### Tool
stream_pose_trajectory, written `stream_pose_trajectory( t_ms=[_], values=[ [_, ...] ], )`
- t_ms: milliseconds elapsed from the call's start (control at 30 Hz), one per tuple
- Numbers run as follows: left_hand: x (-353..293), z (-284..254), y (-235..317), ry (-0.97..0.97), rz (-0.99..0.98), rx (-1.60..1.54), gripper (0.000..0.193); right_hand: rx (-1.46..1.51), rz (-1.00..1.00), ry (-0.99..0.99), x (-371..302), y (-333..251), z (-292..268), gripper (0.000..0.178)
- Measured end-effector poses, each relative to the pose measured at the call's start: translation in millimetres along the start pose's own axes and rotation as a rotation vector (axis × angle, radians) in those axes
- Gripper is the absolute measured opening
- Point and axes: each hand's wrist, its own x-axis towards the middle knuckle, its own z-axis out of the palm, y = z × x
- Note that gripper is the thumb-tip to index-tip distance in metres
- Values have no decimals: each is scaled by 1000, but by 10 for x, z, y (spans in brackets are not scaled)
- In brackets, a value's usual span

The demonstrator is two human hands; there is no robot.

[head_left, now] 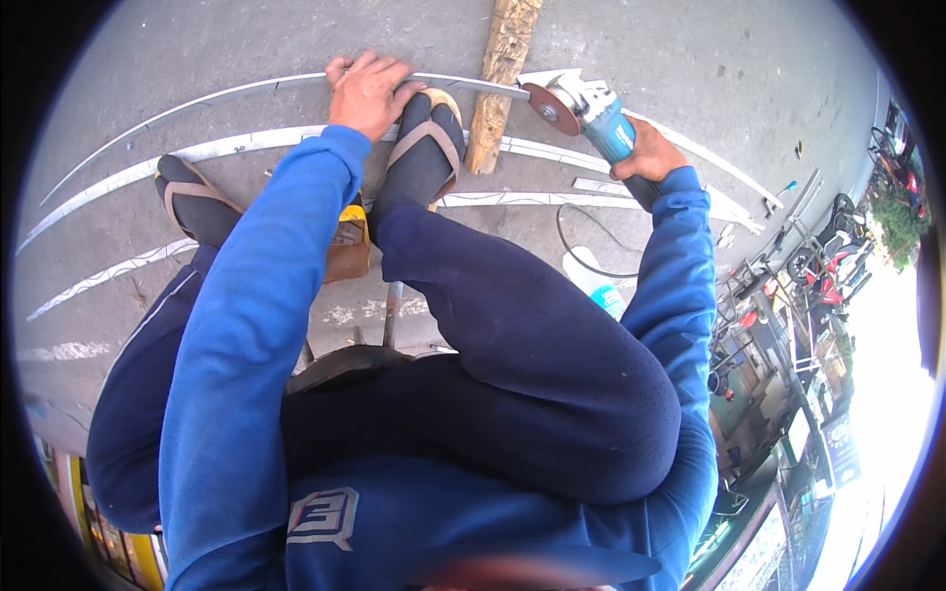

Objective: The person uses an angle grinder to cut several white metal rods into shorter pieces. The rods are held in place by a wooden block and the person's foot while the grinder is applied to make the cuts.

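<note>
My right hand is wrapped round the body of a teal angle grinder. Its reddish-brown disc meets or nearly meets the right end of a long, thin, pale metal strip. Over that strip, further left, my left hand is closed, fingers on its far side. A rough wooden block lies under the strip near the disc. My right sandalled foot is close beside the block, just below the strip. Whether the disc is spinning cannot be made out.
Several more pale strips lie across the grey concrete floor. A dark cable loops near a white bottle with a blue label. A yellow-and-brown object sits between my feet. Tools, scrap and a red motorcycle crowd the right side.
</note>
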Motion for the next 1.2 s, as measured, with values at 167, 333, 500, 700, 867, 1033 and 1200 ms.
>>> stream_pose_trajectory(
  t_ms=[167, 333, 500, 700, 867, 1033, 1200],
  values=[
    [7, -14, 28, -12, -5, 15, 18, 29, 0, 35, -61, -49, 36, 85],
    [1, -20, 47, 21, -8, 24, 21, -37, -23, 47, -74, -78, 10, 86],
    [0, -24, 46, 13, -11, 16, 21, -25, -21, 77, -106, -94, 49, 83],
    [-11, -25, 51, 20, -9, -12, 20, -23, -24, 70, -157, -111, 60, 81],
    [-9, -47, 64, 4, -16, 5, 18, 1, -60, 190, -233, -64, 206, 79],
    [-91, -47, 80, -8, -9, -2, 19, -1, 47, 208, -347, 47, 333, 77],
    [-299, -1, 83, -10, 0, -24, 28, 365, 113, 361, -621, 53, 790, 72]
  ],
)
